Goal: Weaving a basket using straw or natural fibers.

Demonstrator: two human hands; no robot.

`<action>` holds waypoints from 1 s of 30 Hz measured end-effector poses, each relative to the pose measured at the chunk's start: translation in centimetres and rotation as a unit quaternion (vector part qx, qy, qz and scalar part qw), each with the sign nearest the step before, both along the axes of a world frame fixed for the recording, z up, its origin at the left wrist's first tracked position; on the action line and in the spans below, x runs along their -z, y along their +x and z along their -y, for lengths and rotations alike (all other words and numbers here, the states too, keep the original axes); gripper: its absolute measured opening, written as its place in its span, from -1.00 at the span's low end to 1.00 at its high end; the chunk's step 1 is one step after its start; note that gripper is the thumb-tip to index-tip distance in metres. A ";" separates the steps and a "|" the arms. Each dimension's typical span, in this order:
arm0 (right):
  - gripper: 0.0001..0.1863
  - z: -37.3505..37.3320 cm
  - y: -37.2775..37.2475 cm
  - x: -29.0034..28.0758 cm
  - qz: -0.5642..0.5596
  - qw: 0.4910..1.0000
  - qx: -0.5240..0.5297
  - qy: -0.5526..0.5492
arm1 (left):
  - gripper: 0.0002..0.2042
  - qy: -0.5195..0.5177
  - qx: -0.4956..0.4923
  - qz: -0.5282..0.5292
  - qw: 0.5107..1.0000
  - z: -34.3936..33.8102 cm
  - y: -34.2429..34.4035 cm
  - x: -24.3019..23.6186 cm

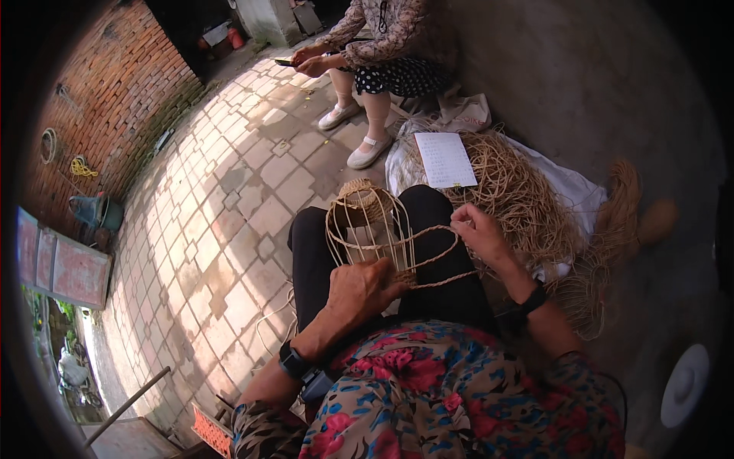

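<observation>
Between my knees rests a half-woven basket (361, 200), with a densely woven tan end pointing away from me and bare, thin ribs curving toward me. My left hand (359, 292) is closed on its near side, where the fingers partly hide the weave. Off to the right, my right hand (482, 234) pinches a twisted straw-coloured cord (436, 229). One stretch of this cord runs from the pinch back to the ribs. A second strand (449, 281) leaves the basket lower down, by my left hand, and extends right across my thigh.
Beyond my right hand, a heap of loose cord (512, 176) lies on a white sack (562, 176), topped by a written paper sheet (445, 159). A seated person (386, 46) holds a phone ahead. A brick wall (122, 69) borders the paved floor (222, 222).
</observation>
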State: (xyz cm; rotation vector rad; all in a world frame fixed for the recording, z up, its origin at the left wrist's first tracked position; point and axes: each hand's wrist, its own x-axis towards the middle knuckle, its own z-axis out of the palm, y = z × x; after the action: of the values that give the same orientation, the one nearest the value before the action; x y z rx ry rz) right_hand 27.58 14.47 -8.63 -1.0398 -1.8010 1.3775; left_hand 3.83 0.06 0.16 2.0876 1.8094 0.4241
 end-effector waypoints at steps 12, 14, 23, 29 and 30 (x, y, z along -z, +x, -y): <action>-0.81 -1.0 4.7 -2.4 0.445 0.853 0.045 0.268 | -0.68 -0.094 0.032 0.018 0.995 -1.1 -0.9 -0.4; -0.67 -1.2 3.5 -2.3 0.399 0.851 0.110 0.322 | -0.68 -0.097 0.036 0.005 0.995 -1.7 -1.1 0.0; -0.80 -0.2 -1.4 -2.9 0.103 0.920 -0.099 0.364 | -0.68 -0.109 0.074 0.021 0.991 -2.1 -2.0 0.7; -0.67 -7.4 12.9 2.5 0.618 0.774 0.125 0.052 | -0.69 -0.104 0.065 -0.001 0.992 -2.3 -1.5 0.8; -0.65 -6.7 9.9 1.7 0.535 0.812 0.153 0.178 | -0.70 -0.109 0.058 0.004 0.992 -2.2 -1.6 0.9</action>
State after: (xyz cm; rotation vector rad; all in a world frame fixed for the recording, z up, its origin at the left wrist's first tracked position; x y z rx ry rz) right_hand 37.53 21.14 -10.32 -1.9845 -2.3216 0.1319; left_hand 2.26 2.25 -0.70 2.0217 1.6391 0.1941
